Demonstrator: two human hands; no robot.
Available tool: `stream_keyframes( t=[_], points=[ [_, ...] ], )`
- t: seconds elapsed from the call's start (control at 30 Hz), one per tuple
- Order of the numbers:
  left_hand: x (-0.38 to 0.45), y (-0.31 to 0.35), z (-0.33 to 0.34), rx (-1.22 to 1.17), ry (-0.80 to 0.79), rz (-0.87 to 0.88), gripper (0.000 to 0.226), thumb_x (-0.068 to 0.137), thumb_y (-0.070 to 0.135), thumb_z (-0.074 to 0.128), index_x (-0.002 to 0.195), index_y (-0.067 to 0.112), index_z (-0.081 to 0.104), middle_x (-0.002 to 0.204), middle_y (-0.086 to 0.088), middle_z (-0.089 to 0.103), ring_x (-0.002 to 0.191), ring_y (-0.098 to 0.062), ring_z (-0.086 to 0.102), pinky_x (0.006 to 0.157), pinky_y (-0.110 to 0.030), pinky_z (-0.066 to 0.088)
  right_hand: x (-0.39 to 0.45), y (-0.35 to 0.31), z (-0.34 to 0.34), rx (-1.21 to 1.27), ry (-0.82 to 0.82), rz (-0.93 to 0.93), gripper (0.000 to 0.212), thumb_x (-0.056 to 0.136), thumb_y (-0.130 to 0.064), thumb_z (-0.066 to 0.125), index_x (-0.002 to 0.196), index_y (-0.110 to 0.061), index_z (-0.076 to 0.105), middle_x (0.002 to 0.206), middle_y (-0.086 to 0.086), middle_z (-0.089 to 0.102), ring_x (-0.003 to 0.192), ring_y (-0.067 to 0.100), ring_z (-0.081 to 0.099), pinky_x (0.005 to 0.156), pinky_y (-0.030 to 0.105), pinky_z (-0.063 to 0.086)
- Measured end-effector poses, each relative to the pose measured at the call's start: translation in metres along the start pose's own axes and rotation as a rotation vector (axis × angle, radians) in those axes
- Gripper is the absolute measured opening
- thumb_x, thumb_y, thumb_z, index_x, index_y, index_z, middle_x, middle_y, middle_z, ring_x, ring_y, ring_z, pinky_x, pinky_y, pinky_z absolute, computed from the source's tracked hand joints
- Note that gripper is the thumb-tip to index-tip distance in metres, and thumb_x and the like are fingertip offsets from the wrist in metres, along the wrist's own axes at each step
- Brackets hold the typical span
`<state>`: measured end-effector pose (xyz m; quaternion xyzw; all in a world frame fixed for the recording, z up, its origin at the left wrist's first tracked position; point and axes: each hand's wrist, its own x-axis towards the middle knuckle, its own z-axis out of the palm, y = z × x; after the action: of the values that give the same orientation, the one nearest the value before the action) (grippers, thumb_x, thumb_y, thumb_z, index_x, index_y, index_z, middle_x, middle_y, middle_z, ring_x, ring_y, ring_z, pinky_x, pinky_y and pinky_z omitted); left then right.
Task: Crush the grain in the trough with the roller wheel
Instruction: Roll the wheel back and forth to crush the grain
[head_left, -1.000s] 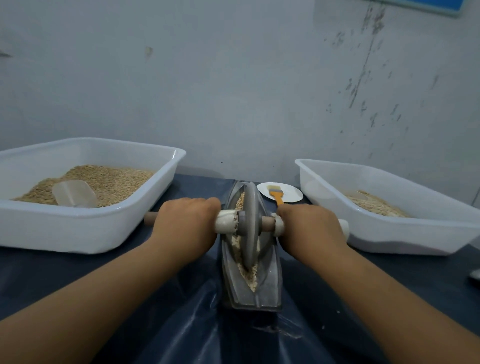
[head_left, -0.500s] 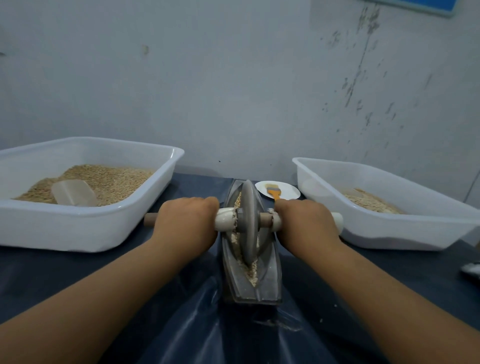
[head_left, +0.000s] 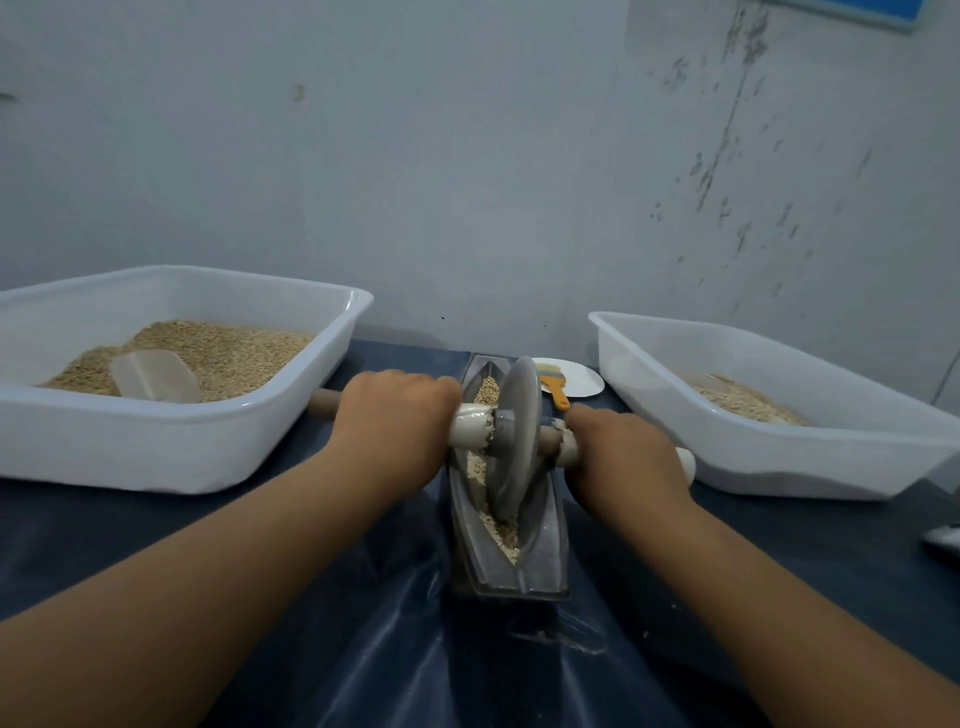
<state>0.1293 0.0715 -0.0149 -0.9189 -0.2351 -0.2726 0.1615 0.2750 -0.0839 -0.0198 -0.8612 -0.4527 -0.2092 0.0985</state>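
Both fists wrapped tight on the wooden axle, left hand (head_left: 395, 421) and right hand (head_left: 626, 457) flanking the heavy grey metal roller wheel (head_left: 511, 436), standing in the dark boat-shaped metal trough (head_left: 540, 551) over loose tan grain (head_left: 501, 532). Looks stiff and weighty, best held close beside the disc. Dark blue plastic-covered table (head_left: 130, 530), scuffed pale wall (head_left: 467, 156) behind

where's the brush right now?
Head view, right of centre at the back of the table: the orange-handled brush lies on a small white plate, just behind the roller wheel and left of the right white tub.
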Motion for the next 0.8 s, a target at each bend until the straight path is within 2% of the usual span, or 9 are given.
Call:
stream_keyframes(
  t=[0.1,0.2,0.27,0.33,0.4,0.47,0.57,0.67,0.8],
  points=[
    [-0.017,-0.001,-0.002,-0.021,0.085,0.007,0.034,0.081,0.027,0.065,0.076,0.028,0.031,0.060,0.009,0.030,0.057,-0.014,0.041,0.055,-0.029,0.033,-0.011,0.000,-0.003,-0.027,0.119,-0.068,0.025,0.079,-0.013,0.061,0.082,-0.029,0.042,0.079,-0.007,0.053,0.071,0.020,0.048,0.062,0.033,0.033],
    [-0.033,-0.001,-0.005,-0.009,0.229,0.084,0.050,0.062,0.018,0.079,0.069,0.025,0.030,0.054,0.010,0.026,0.044,-0.014,0.033,0.047,-0.025,0.023,-0.023,0.003,-0.002,-0.022,0.223,-0.152,0.036,0.069,-0.008,0.068,0.079,-0.028,0.041,0.072,-0.009,0.041,0.065,0.018,0.043,0.060,0.033,0.030],
    [-0.030,-0.003,-0.004,0.009,0.202,0.080,0.048,0.064,0.018,0.077,0.069,0.024,0.030,0.054,0.010,0.026,0.045,-0.015,0.034,0.047,-0.026,0.024,-0.020,0.002,-0.001,-0.008,0.197,-0.141,0.036,0.072,-0.006,0.065,0.080,-0.029,0.039,0.073,-0.009,0.039,0.067,0.018,0.043,0.062,0.033,0.030],
    [-0.018,-0.002,-0.002,0.019,0.111,0.036,0.036,0.079,0.025,0.067,0.073,0.026,0.032,0.058,0.010,0.030,0.054,-0.015,0.042,0.052,-0.029,0.033,-0.011,0.001,-0.001,0.005,0.107,-0.082,0.031,0.079,-0.008,0.060,0.083,-0.030,0.038,0.076,-0.008,0.041,0.073,0.019,0.047,0.065,0.033,0.030],
    [-0.007,0.000,-0.003,0.023,0.030,0.014,0.028,0.085,0.030,0.060,0.079,0.026,0.033,0.066,0.009,0.036,0.065,-0.016,0.047,0.061,-0.031,0.041,-0.003,0.000,0.000,0.029,0.031,-0.024,0.026,0.084,-0.009,0.057,0.086,-0.029,0.041,0.082,-0.006,0.049,0.080,0.020,0.051,0.067,0.034,0.035],
    [-0.003,0.003,-0.006,0.019,-0.005,0.026,0.028,0.086,0.030,0.060,0.079,0.026,0.032,0.065,0.009,0.033,0.066,-0.016,0.046,0.064,-0.032,0.041,-0.005,0.000,-0.001,0.058,0.009,0.008,0.022,0.085,-0.010,0.057,0.088,-0.027,0.043,0.087,-0.003,0.056,0.081,0.021,0.052,0.069,0.035,0.040],
    [-0.011,0.004,-0.010,0.055,0.099,0.074,0.037,0.078,0.023,0.068,0.074,0.025,0.031,0.060,0.008,0.030,0.058,-0.017,0.041,0.056,-0.032,0.036,-0.025,0.002,0.001,0.075,0.087,-0.014,0.032,0.081,-0.011,0.061,0.081,-0.030,0.035,0.080,-0.008,0.046,0.073,0.017,0.047,0.065,0.033,0.035],
    [-0.017,0.006,-0.013,0.063,0.230,0.143,0.048,0.060,0.009,0.077,0.068,0.021,0.032,0.052,0.002,0.038,0.049,-0.019,0.032,0.051,-0.030,0.027,-0.036,0.006,0.004,0.090,0.122,-0.030,0.033,0.078,-0.014,0.065,0.081,-0.030,0.036,0.078,-0.008,0.045,0.072,0.017,0.046,0.062,0.033,0.032],
    [-0.004,0.007,-0.010,0.107,0.073,0.104,0.033,0.080,0.024,0.063,0.077,0.025,0.030,0.062,0.008,0.027,0.063,-0.017,0.036,0.060,-0.032,0.031,-0.024,0.004,0.002,0.090,0.040,0.011,0.027,0.084,-0.014,0.058,0.081,-0.027,0.035,0.076,-0.008,0.041,0.073,0.019,0.045,0.063,0.034,0.032]
  ],
)
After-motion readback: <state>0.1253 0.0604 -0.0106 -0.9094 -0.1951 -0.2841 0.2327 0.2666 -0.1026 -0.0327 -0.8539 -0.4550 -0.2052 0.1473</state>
